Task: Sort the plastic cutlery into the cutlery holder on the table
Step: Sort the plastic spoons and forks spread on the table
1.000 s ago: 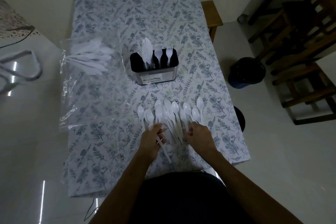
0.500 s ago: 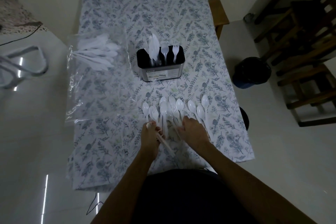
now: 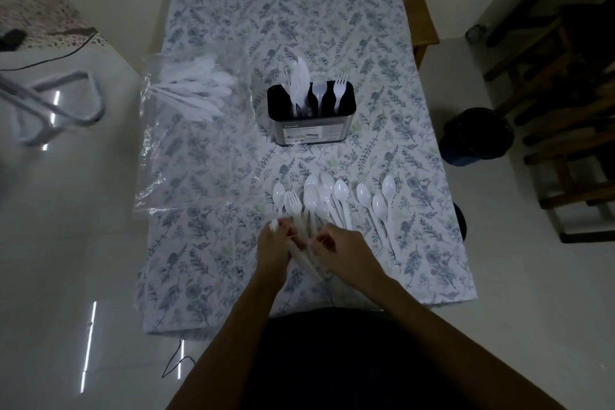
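A dark metal cutlery holder [image 3: 312, 130] stands mid-table with a knife, a spoon and a fork upright in separate slots. Several white plastic spoons [image 3: 341, 191] and a fork [image 3: 293, 201] lie fanned out on the floral tablecloth [image 3: 332, 27] in front of me. My left hand [image 3: 271, 250] grips white cutlery handles [image 3: 301, 256] that slant down to the right. My right hand [image 3: 342, 250] pinches the same bunch of handles from the right side. What exactly sits in the bunch is hidden by my fingers.
A clear plastic bag [image 3: 186, 130] with several white knives [image 3: 196, 86] lies at the table's left edge. A wooden bench end [image 3: 421, 20] sticks out on the right. A dark bin [image 3: 476, 136] and wooden chairs [image 3: 572, 130] stand on the floor to the right.
My right hand has slid left from the spoon handles to meet my left hand, and both hands now close on the same white handles.
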